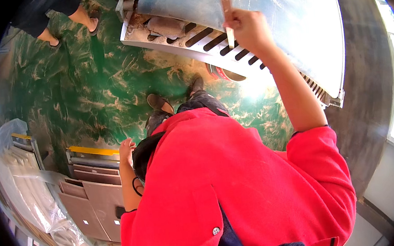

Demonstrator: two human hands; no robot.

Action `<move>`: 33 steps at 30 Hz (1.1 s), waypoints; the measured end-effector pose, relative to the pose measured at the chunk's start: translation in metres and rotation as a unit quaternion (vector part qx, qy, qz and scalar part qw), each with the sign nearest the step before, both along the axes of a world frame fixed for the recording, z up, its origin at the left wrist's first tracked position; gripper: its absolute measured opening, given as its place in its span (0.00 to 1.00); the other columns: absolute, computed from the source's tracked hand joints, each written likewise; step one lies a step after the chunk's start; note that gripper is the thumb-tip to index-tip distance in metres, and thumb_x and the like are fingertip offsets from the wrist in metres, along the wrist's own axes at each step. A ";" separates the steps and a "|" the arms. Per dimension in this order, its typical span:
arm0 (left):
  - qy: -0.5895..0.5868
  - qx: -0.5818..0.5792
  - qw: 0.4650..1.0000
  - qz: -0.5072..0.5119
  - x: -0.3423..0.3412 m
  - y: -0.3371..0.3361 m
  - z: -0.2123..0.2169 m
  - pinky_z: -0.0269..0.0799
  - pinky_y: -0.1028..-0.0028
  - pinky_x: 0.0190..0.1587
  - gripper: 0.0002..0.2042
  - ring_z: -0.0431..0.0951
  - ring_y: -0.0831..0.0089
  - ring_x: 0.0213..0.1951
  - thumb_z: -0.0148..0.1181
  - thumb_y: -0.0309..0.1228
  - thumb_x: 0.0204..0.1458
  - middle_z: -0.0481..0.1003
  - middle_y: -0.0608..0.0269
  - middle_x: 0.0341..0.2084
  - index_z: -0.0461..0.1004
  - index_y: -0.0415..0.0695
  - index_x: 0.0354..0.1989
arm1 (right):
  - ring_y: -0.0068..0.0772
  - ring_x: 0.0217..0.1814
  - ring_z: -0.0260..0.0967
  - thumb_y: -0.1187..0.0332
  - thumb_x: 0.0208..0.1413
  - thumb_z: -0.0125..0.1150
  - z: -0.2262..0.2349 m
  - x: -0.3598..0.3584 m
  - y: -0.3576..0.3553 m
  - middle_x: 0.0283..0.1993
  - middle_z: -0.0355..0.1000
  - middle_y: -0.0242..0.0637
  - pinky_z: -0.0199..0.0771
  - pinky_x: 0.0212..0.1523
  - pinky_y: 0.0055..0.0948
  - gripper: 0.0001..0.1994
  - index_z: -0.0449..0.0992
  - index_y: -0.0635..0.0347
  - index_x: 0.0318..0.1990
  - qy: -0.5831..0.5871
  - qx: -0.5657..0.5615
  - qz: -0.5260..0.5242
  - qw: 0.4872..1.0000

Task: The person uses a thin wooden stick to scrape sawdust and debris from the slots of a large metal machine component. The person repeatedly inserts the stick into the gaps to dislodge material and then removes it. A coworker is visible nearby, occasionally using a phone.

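Note:
My right hand (248,28) is raised in front of me and grips a thin pale wooden stick (228,15) upright, over the slotted metal edge (208,40) of a large grey panel (281,17). A grey cloth (167,26) lies on the dusty slotted strip to the left of the stick. My left hand (126,151) hangs at my side, fingers loose, holding nothing, close to a stack of brown sheets (95,197). I wear a red top (240,185), and my shoes (160,102) stand on the green floor.
The floor (86,86) is green with pale scuffs. Another person's legs in sandals (73,21) stand at the upper left. Plastic-wrapped panels (29,184) lie at the left. A red and white round object (218,73) sits under the panel. A grey wall (367,84) rises right.

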State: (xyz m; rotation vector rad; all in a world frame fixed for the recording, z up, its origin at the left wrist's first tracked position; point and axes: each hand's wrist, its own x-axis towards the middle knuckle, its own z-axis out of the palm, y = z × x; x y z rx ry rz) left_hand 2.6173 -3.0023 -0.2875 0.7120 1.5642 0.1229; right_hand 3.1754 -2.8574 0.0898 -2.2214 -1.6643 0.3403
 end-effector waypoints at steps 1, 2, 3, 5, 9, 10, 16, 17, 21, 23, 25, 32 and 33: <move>-0.001 -0.015 1.000 0.024 0.006 0.003 0.009 0.68 0.69 0.34 0.20 0.75 0.71 0.29 0.52 0.45 0.54 0.76 0.61 0.32 0.70 0.45 0.48 | 0.48 0.28 0.73 0.68 0.51 0.58 -0.011 -0.002 0.005 0.26 0.74 0.44 0.72 0.31 0.39 0.05 0.77 0.55 0.35 -0.014 -0.043 0.001 0.999; -0.011 -0.010 1.000 0.018 0.005 0.004 0.007 0.68 0.69 0.34 0.20 0.75 0.71 0.29 0.52 0.46 0.54 0.76 0.61 0.33 0.70 0.45 0.48 | 0.49 0.29 0.73 0.69 0.53 0.57 -0.021 -0.003 0.007 0.28 0.75 0.45 0.72 0.31 0.39 0.06 0.78 0.56 0.36 -0.028 -0.087 0.001 0.996; -0.020 -0.005 1.000 0.014 0.004 0.006 0.005 0.68 0.69 0.34 0.19 0.75 0.71 0.29 0.52 0.46 0.54 0.76 0.61 0.33 0.70 0.45 0.48 | 0.51 0.30 0.73 0.68 0.53 0.55 -0.031 -0.004 0.009 0.27 0.75 0.45 0.72 0.32 0.43 0.06 0.77 0.55 0.37 -0.055 -0.135 0.020 0.989; -0.013 -0.017 1.000 0.007 0.008 0.009 0.013 0.68 0.69 0.34 0.19 0.75 0.71 0.29 0.52 0.46 0.54 0.76 0.61 0.33 0.69 0.46 0.47 | 0.52 0.30 0.73 0.67 0.53 0.56 -0.066 0.000 0.002 0.26 0.74 0.45 0.72 0.33 0.44 0.06 0.77 0.55 0.35 -0.104 -0.164 0.038 0.980; -0.006 -0.030 0.999 0.031 0.006 -0.002 0.008 0.67 0.69 0.38 0.20 0.75 0.71 0.33 0.52 0.46 0.54 0.76 0.60 0.33 0.70 0.45 0.48 | 0.53 0.29 0.73 0.67 0.51 0.56 -0.063 -0.017 -0.003 0.25 0.74 0.45 0.72 0.33 0.46 0.05 0.76 0.53 0.32 -0.148 -0.124 0.045 0.980; 0.002 0.008 1.000 -0.014 0.003 -0.007 0.004 0.67 0.69 0.39 0.20 0.75 0.71 0.34 0.53 0.46 0.54 0.76 0.60 0.34 0.70 0.44 0.48 | 0.53 0.29 0.73 0.67 0.51 0.56 -0.049 -0.023 0.000 0.25 0.74 0.45 0.72 0.33 0.46 0.04 0.76 0.53 0.32 -0.152 -0.108 0.038 0.982; 0.019 0.100 0.983 -0.151 -0.028 -0.026 -0.037 0.66 0.71 0.39 0.22 0.74 0.70 0.35 0.53 0.47 0.53 0.76 0.60 0.34 0.71 0.43 0.48 | 0.50 0.27 0.73 0.63 0.49 0.63 0.051 -0.050 0.038 0.24 0.74 0.44 0.72 0.28 0.38 0.08 0.78 0.56 0.31 -0.084 0.121 0.083 0.986; 0.012 0.075 0.990 -0.115 -0.025 -0.026 -0.034 0.66 0.71 0.39 0.22 0.74 0.70 0.34 0.53 0.47 0.53 0.76 0.60 0.34 0.71 0.43 0.48 | 0.49 0.23 0.69 0.70 0.47 0.62 0.079 -0.067 0.042 0.22 0.71 0.48 0.68 0.26 0.36 0.05 0.76 0.63 0.29 -0.041 0.117 0.048 0.991; -0.013 -0.020 1.000 0.005 -0.005 -0.006 -0.011 0.66 0.69 0.36 0.21 0.74 0.72 0.30 0.53 0.47 0.53 0.76 0.61 0.34 0.70 0.46 0.50 | 0.53 0.24 0.71 0.75 0.45 0.61 0.079 -0.076 0.041 0.21 0.70 0.54 0.68 0.27 0.40 0.04 0.74 0.68 0.27 0.008 0.067 -0.006 0.998; -0.009 -0.035 0.999 0.009 0.002 -0.001 -0.002 0.66 0.69 0.36 0.21 0.74 0.73 0.29 0.53 0.47 0.53 0.76 0.62 0.34 0.69 0.47 0.50 | 0.50 0.28 0.73 0.62 0.49 0.64 0.044 -0.049 0.037 0.25 0.75 0.44 0.72 0.29 0.38 0.08 0.78 0.56 0.32 -0.069 0.061 0.077 0.993; -0.007 -0.039 0.999 -0.007 0.010 0.006 0.012 0.66 0.69 0.35 0.21 0.74 0.73 0.29 0.53 0.48 0.53 0.75 0.63 0.34 0.69 0.48 0.50 | 0.50 0.30 0.74 0.62 0.50 0.61 0.002 -0.038 0.029 0.27 0.75 0.44 0.73 0.32 0.41 0.08 0.78 0.56 0.32 -0.091 -0.021 0.036 0.995; -0.014 -0.037 0.999 0.001 0.000 -0.004 -0.002 0.65 0.70 0.34 0.21 0.73 0.74 0.30 0.54 0.48 0.53 0.75 0.65 0.33 0.69 0.49 0.50 | 0.52 0.34 0.74 0.65 0.52 0.58 -0.096 -0.013 0.001 0.31 0.75 0.48 0.74 0.37 0.45 0.06 0.77 0.56 0.33 -0.166 -0.217 0.042 0.961; -0.019 -0.029 0.999 0.001 -0.001 -0.004 -0.003 0.65 0.71 0.33 0.20 0.73 0.74 0.30 0.54 0.48 0.53 0.75 0.65 0.33 0.69 0.50 0.50 | 0.52 0.32 0.74 0.66 0.51 0.58 -0.094 -0.009 -0.003 0.30 0.75 0.49 0.74 0.35 0.44 0.06 0.77 0.56 0.33 -0.153 -0.209 0.022 0.966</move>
